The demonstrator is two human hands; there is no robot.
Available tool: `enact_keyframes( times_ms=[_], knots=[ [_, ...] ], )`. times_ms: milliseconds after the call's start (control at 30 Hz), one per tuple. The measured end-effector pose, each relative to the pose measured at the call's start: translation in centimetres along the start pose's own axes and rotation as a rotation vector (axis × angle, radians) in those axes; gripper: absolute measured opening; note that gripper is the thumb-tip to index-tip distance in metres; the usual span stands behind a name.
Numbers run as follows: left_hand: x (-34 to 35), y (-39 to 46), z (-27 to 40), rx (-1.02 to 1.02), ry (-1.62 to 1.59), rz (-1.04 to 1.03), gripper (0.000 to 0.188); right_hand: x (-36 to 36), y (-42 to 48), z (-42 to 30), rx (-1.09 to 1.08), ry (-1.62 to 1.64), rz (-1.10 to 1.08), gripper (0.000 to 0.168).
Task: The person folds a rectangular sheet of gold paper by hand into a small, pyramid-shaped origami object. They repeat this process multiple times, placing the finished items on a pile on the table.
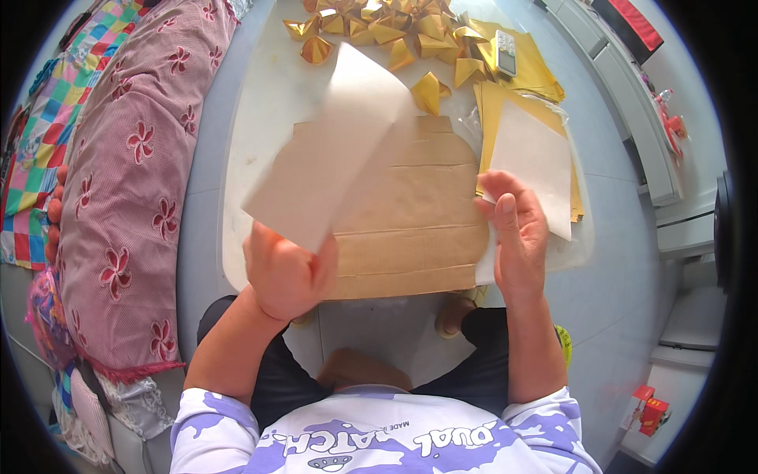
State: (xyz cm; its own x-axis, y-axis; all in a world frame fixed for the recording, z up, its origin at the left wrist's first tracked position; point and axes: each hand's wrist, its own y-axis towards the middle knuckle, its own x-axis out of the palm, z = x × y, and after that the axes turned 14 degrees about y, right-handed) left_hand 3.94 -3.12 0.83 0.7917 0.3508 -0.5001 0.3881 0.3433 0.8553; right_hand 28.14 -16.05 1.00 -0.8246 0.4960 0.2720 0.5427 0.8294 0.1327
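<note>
My left hand [290, 269] grips the lower end of a sheet of pale paper [337, 148], raised above the table. The sheet is bent and its edges are blurred. Beneath it lies a flat piece of brown cardboard [408, 237] with crease lines across it. My right hand [516, 234] holds nothing, its thumb and fingers apart, beside the stack of gold paper [490, 109]. Another sheet, its white side [530, 160] showing, rests on that stack, close to my right fingers. Whether the fingers touch it I cannot tell.
Several folded gold paper ingots [408, 29] crowd the far end of the white table [249, 178]. A remote control or phone-like device [505, 53] sits on more gold paper [536, 65]. A sofa with a pink flowered cover [142, 195] stands left, white cabinets [636, 118] right.
</note>
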Motion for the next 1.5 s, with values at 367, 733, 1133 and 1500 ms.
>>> enact_keyframes(
  times_ms=[367,733,1133,1500],
  knots=[
    [2.3,-1.0,5.0,0.314,-0.136,-0.377,0.005,2.7,-0.8,0.5,0.410,0.500,-0.290,0.057],
    [1.4,-0.2,3.7,0.257,-0.082,-0.078,0.042,1.0,0.0,-0.8,-0.855,-0.786,-0.226,0.026],
    [-1.1,-3.6,7.6,0.513,-0.071,-0.068,0.027,2.3,-1.4,0.8,-0.588,-1.116,-0.805,0.022],
    [-1.9,-1.9,2.0,0.072,-0.085,-0.954,0.021,0.0,-2.1,-0.4,-0.291,-0.668,-0.754,0.015]
  ],
)
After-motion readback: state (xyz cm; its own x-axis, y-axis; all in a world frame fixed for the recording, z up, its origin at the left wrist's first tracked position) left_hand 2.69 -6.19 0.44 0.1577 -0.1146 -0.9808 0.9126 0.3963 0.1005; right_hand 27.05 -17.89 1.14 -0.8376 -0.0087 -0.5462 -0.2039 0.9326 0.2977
